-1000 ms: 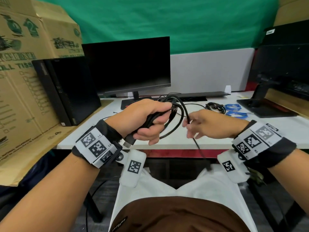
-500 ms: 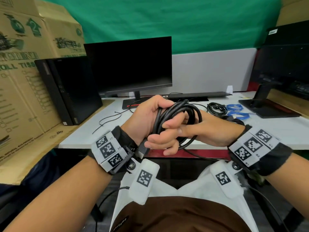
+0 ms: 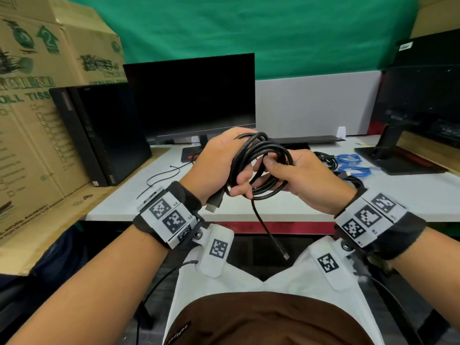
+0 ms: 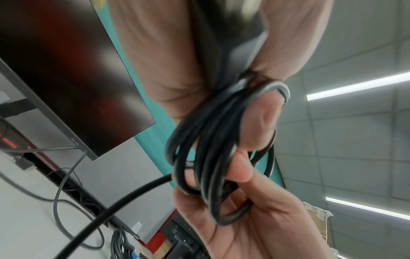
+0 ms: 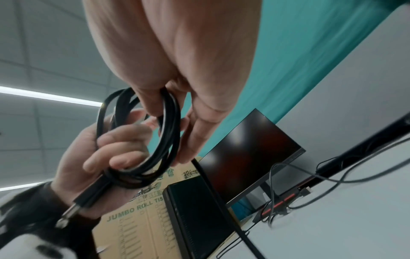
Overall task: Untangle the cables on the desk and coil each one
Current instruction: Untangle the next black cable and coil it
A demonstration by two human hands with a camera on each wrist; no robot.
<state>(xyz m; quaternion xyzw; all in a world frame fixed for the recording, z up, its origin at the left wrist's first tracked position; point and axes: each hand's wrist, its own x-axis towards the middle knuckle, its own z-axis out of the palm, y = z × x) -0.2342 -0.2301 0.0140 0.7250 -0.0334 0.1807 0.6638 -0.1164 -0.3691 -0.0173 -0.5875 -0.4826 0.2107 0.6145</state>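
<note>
A thick black cable (image 3: 261,165) is wound into several loops and held in the air above the desk's front edge. My left hand (image 3: 219,165) grips the loops, its fingers curled through them (image 5: 115,138), and one plug (image 3: 214,204) sticks out below the palm. My right hand (image 3: 296,178) pinches the right side of the coil (image 4: 213,157) between thumb and fingers. The cable's free end (image 3: 283,253) dangles down toward my lap. On the desk at the right lie a coiled black cable (image 3: 326,158) and coiled blue cables (image 3: 351,163).
A black monitor (image 3: 194,95) stands behind my hands and a black computer tower (image 3: 99,130) to the left, next to cardboard boxes (image 3: 37,95). A second monitor stand (image 3: 398,155) is at the right. A thin black wire (image 3: 161,175) lies on the white desk (image 3: 149,202).
The right hand has laid another loop onto the coil and now pinches it. The coil has grown and the hanging tail is shorter, its end plug now in sight.
</note>
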